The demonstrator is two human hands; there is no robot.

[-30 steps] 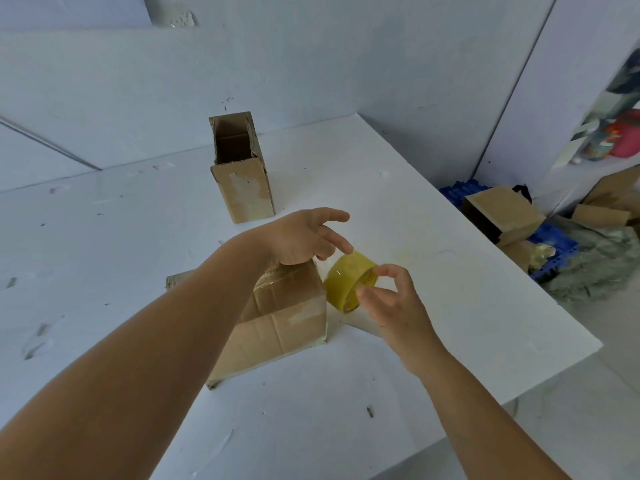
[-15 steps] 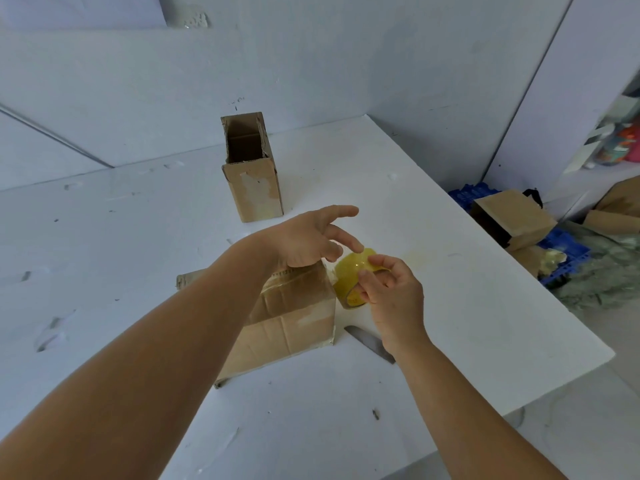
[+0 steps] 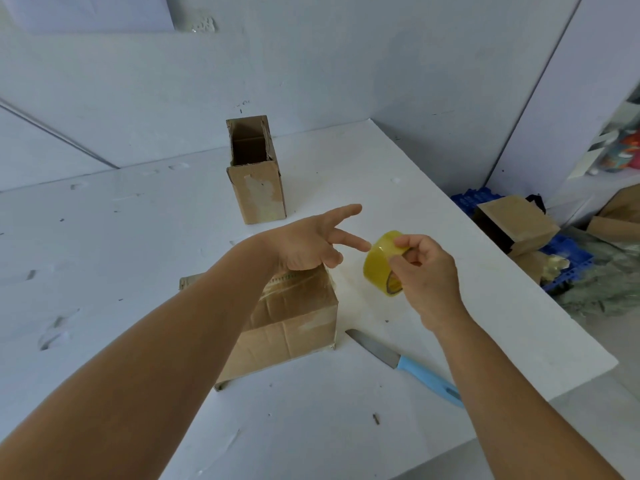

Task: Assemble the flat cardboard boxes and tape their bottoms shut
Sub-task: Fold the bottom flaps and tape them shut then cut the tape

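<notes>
Holding the glossy yellow roll point(image 3: 381, 263) of translucent tape above the scuffed white table point(image 3: 138, 254), my right hand point(image 3: 424, 271) pinches its rim between thumb and fingers at about 3 o'clock of the near box point(image 3: 291, 323), a squat brown cardboard cube with creased, worn sides and tape across its top. My left hand point(image 3: 304, 245) rests over that box's far edge with its fingers spread, the forefinger tip touching the roll. A tall, narrow box point(image 3: 258, 181) stands open-topped at 12 o'clock, and a blue-handled knife point(image 3: 405, 367) lies at 5 o'clock.
</notes>
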